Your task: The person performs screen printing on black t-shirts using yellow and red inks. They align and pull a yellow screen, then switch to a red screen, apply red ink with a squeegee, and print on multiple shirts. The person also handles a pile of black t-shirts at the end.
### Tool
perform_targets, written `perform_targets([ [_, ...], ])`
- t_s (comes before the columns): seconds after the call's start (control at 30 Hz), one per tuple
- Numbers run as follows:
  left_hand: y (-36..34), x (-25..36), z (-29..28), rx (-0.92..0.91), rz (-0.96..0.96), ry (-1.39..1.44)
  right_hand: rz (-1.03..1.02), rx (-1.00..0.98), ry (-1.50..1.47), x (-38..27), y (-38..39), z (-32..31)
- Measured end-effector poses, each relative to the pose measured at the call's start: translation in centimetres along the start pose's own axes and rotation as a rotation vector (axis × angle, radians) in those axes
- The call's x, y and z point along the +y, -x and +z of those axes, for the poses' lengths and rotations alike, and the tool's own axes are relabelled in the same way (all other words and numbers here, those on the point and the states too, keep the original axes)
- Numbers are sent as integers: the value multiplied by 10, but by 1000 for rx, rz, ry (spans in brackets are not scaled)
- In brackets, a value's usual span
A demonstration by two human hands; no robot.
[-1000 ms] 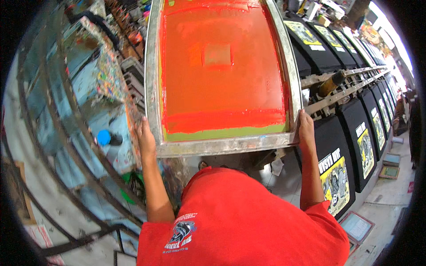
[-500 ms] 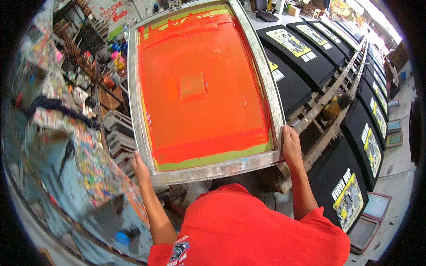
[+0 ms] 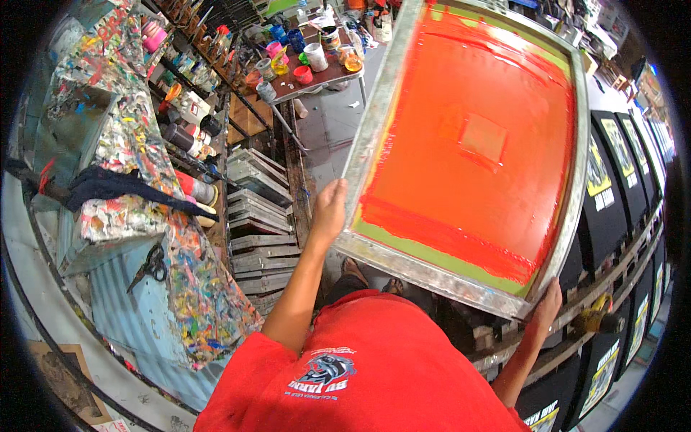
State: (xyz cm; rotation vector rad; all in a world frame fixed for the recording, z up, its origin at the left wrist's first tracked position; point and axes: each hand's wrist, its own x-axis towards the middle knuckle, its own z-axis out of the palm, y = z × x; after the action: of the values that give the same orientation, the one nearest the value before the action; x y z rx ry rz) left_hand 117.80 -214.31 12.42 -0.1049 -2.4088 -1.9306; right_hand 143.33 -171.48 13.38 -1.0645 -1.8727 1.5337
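I hold up a large screen printing frame (image 3: pixel 432 265) in front of me with both hands. Its grey, worn rim surrounds a mesh spread with wet red-orange ink, with green strips showing along the edges and a small rectangle near the middle. My left hand (image 3: pixel 330 212) grips the near left corner, fingers wrapped on the rim. At the near right corner my right hand (image 3: pixel 548 305) is closed on the rim, its fingers partly hidden beneath. The frame is tilted and stands clear of the printing rack on the right.
On the right, black printed shirts (image 3: pixel 615 209) lie along a rack with wooden rails (image 3: pixel 612 295). Stacked frames (image 3: pixel 263 209) stand on the left beside a paint-splattered bench (image 3: pixel 209 309) holding scissors (image 3: pixel 151 268). Farther off is a small table (image 3: pixel 327 81) with ink pots.
The view has swung left, so the stacked frames and ink table show more. The screen frame now sits farther right and leans clockwise, still held in both hands.
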Motion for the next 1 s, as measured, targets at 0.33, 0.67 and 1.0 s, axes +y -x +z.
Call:
perform_targets([
  [0.33,-192,-57,56,-239,89,-40,111,217,-22,6,-41,74],
  [0.67,-367,-24,68,-627,-62,-201,348,447,-90,-42,-44,222],
  [1.0,-507,-55,135,-721,-60,-210,367,531,-171,-14,-142,291],
])
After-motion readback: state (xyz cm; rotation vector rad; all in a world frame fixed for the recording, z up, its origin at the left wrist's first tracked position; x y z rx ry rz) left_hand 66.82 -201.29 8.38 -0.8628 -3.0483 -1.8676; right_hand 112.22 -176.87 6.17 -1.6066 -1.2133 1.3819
